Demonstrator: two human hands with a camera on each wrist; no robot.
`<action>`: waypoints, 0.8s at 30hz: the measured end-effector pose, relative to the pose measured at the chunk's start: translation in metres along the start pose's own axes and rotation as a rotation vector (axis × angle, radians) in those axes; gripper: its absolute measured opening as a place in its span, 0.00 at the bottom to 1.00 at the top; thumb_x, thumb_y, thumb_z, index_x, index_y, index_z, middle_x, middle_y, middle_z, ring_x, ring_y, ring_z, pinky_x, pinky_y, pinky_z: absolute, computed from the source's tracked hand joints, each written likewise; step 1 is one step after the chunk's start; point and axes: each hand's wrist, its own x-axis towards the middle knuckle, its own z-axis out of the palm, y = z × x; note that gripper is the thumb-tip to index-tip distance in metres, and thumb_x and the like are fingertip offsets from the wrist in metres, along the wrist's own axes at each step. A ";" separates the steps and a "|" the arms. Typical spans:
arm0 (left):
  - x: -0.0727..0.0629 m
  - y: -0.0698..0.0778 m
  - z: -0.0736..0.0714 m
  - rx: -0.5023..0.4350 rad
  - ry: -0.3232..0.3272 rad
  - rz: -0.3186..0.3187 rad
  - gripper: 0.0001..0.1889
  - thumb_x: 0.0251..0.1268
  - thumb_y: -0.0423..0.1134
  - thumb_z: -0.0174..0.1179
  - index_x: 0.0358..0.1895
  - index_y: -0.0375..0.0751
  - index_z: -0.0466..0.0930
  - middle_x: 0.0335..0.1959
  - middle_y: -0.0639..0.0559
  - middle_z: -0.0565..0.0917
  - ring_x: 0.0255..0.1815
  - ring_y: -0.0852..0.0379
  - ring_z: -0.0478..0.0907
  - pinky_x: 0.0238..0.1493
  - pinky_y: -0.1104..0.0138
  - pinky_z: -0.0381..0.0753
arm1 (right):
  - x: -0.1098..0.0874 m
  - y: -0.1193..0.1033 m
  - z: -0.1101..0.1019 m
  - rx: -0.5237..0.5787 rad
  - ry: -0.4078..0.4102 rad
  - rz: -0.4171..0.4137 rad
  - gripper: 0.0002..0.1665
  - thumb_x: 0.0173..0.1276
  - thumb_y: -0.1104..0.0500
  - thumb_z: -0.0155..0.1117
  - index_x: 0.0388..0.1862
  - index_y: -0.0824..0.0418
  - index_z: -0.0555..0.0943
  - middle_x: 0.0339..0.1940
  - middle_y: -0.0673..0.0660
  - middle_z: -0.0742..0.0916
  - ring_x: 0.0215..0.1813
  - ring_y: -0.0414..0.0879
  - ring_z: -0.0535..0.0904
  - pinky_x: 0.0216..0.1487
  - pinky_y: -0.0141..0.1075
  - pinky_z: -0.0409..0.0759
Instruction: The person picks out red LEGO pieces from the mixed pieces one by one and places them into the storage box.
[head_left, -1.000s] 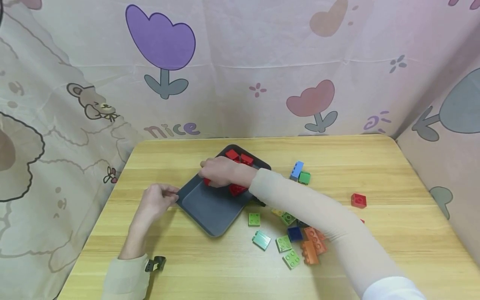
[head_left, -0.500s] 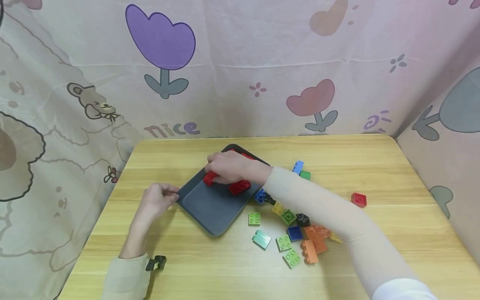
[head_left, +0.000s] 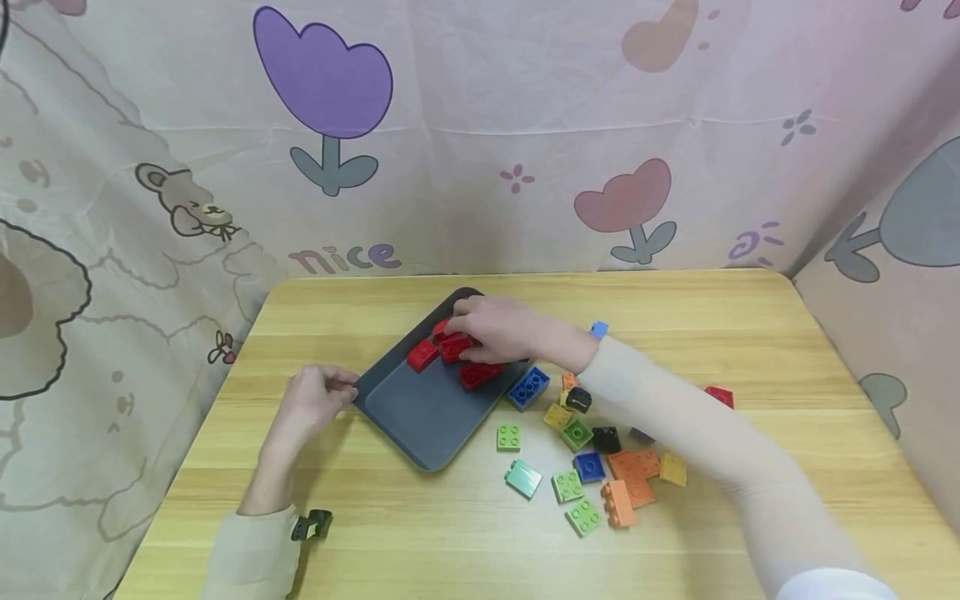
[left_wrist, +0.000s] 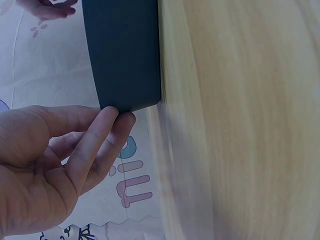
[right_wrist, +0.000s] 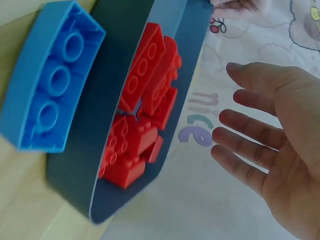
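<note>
My left hand (head_left: 311,402) pinches the left corner of a dark grey tray (head_left: 427,429). In the left wrist view, the thumb and fingertips hold the corner of the tray (left_wrist: 125,55). Several red toy bricks (head_left: 423,356) lie in the tray's far part. Over them is my right hand (head_left: 501,330), which hides some of them in the head view. The right wrist view shows the right hand (right_wrist: 287,150) with its fingers spread and nothing held, apart from the red bricks (right_wrist: 142,80). A blue brick (right_wrist: 55,75) lies outside the tray, by its wall.
Right of the tray lie loose bricks: light green (head_left: 508,437), teal (head_left: 523,479), dark blue (head_left: 589,467), orange (head_left: 618,503) and yellow (head_left: 673,469). A red brick (head_left: 721,396) lies farther right, partly behind the sleeve (head_left: 697,433). A patterned cloth (head_left: 465,217) stands behind the table.
My right hand has moved right across the tray, leaving a red brick at the tray's left side in view. More loose bricks show beside the tray. The left hand stays on the corner.
</note>
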 end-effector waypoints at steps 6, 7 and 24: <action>0.000 0.000 0.000 -0.006 0.002 0.000 0.10 0.71 0.28 0.63 0.51 0.27 0.87 0.41 0.35 0.91 0.37 0.49 0.90 0.36 0.64 0.85 | -0.026 0.009 -0.007 0.016 0.021 0.021 0.26 0.72 0.47 0.72 0.65 0.56 0.85 0.53 0.57 0.87 0.47 0.48 0.82 0.49 0.39 0.85; 0.000 -0.001 0.000 -0.006 0.000 -0.001 0.11 0.71 0.28 0.63 0.51 0.27 0.87 0.41 0.35 0.91 0.37 0.49 0.90 0.36 0.64 0.85 | -0.030 0.011 -0.008 0.016 0.022 0.024 0.26 0.72 0.47 0.72 0.65 0.56 0.85 0.54 0.57 0.87 0.48 0.48 0.82 0.51 0.40 0.85; -0.001 0.000 -0.001 -0.010 -0.007 -0.005 0.11 0.72 0.28 0.63 0.52 0.27 0.87 0.42 0.35 0.91 0.39 0.47 0.91 0.38 0.62 0.86 | -0.102 0.034 -0.013 0.022 0.085 0.129 0.34 0.66 0.42 0.75 0.66 0.57 0.84 0.55 0.56 0.88 0.56 0.52 0.86 0.59 0.48 0.86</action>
